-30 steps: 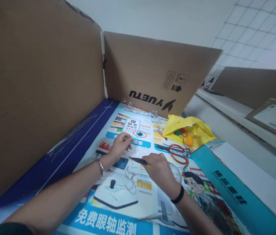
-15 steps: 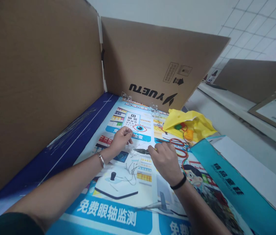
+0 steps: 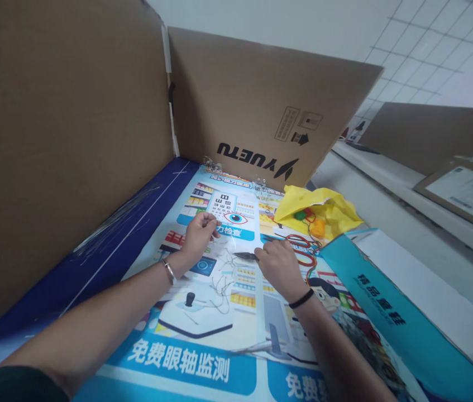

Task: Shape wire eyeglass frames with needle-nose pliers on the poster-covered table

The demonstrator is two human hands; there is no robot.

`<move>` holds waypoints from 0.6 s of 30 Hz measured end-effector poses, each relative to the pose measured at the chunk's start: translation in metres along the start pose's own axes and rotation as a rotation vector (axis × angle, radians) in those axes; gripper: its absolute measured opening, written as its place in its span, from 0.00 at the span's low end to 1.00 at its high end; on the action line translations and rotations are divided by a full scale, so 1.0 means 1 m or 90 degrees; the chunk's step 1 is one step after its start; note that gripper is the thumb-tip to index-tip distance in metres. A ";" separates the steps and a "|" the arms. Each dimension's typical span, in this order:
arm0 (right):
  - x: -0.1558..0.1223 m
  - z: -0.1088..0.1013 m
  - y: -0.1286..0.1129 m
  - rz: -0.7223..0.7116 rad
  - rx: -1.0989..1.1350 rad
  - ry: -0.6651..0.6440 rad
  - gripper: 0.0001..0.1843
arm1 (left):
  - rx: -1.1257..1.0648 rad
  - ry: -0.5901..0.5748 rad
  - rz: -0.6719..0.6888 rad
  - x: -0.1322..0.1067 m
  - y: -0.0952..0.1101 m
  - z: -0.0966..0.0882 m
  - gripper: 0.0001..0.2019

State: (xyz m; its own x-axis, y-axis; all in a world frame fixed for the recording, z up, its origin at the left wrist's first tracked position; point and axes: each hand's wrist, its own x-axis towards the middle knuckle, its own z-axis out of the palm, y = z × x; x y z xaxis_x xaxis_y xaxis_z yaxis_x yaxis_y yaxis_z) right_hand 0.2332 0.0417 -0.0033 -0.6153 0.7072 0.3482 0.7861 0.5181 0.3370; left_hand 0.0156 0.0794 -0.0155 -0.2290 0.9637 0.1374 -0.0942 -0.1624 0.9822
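My left hand (image 3: 197, 236) rests on a printed poster (image 3: 202, 357), its fingers pinched on a thin wire (image 3: 225, 245) that runs toward my right hand. My right hand (image 3: 278, 267) is closed round small pliers (image 3: 245, 256), whose dark jaws point left at the wire. A silver bracelet sits on my left wrist and a black band on my right. Several short bent wire pieces (image 3: 219, 287) lie on the poster just below the two hands.
Tall cardboard panels (image 3: 64, 128) wall in the left and back. A yellow bag (image 3: 318, 209) with coloured bits and red cord (image 3: 303, 251) lies at the right. A teal banner (image 3: 387, 318) runs along the right edge. A white ledge with a framed paper (image 3: 462, 192) stands beyond.
My right hand with the pliers has moved up and away from me, closer to my left hand. The view has shifted slightly; my left hand keeps its pinch.
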 end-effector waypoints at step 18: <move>0.000 0.009 -0.002 0.054 0.188 -0.047 0.03 | 0.009 -0.003 -0.001 0.001 -0.005 -0.001 0.04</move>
State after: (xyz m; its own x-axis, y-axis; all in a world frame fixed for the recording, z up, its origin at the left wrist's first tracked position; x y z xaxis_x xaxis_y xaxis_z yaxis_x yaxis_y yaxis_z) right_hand 0.2322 0.0453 -0.0112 -0.5495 0.7810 0.2967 0.8239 0.5655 0.0373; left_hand 0.0150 0.0806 -0.0201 -0.2250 0.9647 0.1370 -0.0811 -0.1587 0.9840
